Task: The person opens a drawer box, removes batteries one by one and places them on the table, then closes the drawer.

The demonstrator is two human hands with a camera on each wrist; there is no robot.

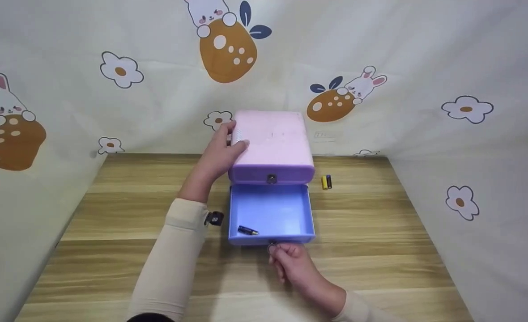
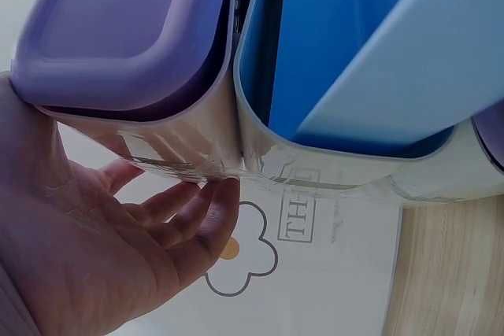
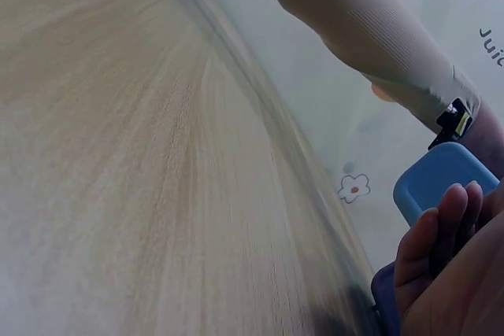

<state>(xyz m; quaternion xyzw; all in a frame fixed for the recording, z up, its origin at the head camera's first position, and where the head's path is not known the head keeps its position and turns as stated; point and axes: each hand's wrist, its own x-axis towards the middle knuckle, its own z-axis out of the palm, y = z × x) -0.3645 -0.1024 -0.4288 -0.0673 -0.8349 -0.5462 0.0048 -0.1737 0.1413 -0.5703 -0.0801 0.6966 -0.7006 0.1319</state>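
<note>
A small drawer cabinet (image 1: 270,138) with a pink top stands against the back wall. Its purple upper drawer (image 1: 250,175) is closed. Below that, the blue drawer (image 1: 273,210) is pulled out, with a black battery (image 1: 247,230) lying near its front left corner. My left hand (image 1: 221,152) grips the cabinet's left upper edge, thumb over the top and fingers along the side; the left wrist view shows those fingers (image 2: 201,222) bent against the wall. With thumb and finger, my right hand (image 1: 297,266) pinches the knob (image 1: 272,247) on the blue drawer's front.
To the cabinet's right, a yellow battery (image 1: 324,182) and a dark battery (image 1: 329,181) lie side by side on the wooden table (image 1: 371,250). Printed cloth (image 1: 156,107) hangs behind and at both sides. Another purple drawer (image 2: 492,131) sits beyond the blue one.
</note>
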